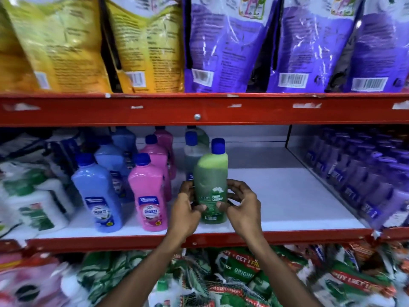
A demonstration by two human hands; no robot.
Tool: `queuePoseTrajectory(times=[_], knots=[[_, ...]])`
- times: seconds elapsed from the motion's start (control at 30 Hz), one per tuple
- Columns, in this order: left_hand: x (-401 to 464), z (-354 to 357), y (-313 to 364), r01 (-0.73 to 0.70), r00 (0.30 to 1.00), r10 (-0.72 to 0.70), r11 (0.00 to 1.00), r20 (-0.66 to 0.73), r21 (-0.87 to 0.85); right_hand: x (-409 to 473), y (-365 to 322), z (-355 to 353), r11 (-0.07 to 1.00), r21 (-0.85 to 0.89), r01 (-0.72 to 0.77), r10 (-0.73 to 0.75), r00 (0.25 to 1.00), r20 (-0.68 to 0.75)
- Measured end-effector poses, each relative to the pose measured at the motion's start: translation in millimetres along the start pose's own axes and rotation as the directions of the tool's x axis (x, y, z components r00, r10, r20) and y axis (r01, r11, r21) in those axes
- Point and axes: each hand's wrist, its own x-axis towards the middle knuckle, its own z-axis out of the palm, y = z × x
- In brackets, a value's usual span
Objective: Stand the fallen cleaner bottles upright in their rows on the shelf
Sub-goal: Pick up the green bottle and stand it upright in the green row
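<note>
A green cleaner bottle (211, 173) with a blue cap stands upright near the front of the white shelf (287, 196). My left hand (186, 209) wraps its lower left side and my right hand (242, 207) wraps its lower right side, fingers over the label. Behind it stand two more greenish bottles (192, 151) in a row. To the left a row of pink bottles (148, 191) and a row of blue bottles (97, 191) stand upright, all with blue caps.
Purple bottles (358, 173) fill the right part of the shelf behind a divider. White and green bottles (37, 207) crowd the far left. A red shelf beam (199, 111) runs above, under yellow and purple pouches. Green packets (232, 275) lie below.
</note>
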Motion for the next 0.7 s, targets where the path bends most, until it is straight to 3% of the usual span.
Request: queuePoseTrajectory(times=[0.17,0.43,0.5,0.57,0.7], knots=[[-2,-11,-9,-0.035,0.998,0.040,0.994,-0.048,0.108,-5,6,24,0.999,-0.049,0.012,-0.014,0.999,-0.040],[-3,-18,-11,0.017,0.998,-0.023,0.994,0.059,0.106,-31,17,30,0.996,-0.075,0.050,-0.061,0.986,-0.156],[-4,-22,-13,0.017,0.999,-0.022,0.994,0.043,0.105,-32,22,29,0.997,-0.064,0.045,-0.050,0.995,-0.082],[-8,-25,-14,0.001,1.000,-0.004,0.992,0.022,0.130,-25,23,25,0.999,-0.031,0.022,-0.019,0.996,0.083],[-14,-24,-13,-0.060,0.997,0.043,0.959,0.065,0.275,-9,20,18,0.999,-0.032,0.026,-0.009,0.900,0.435]])
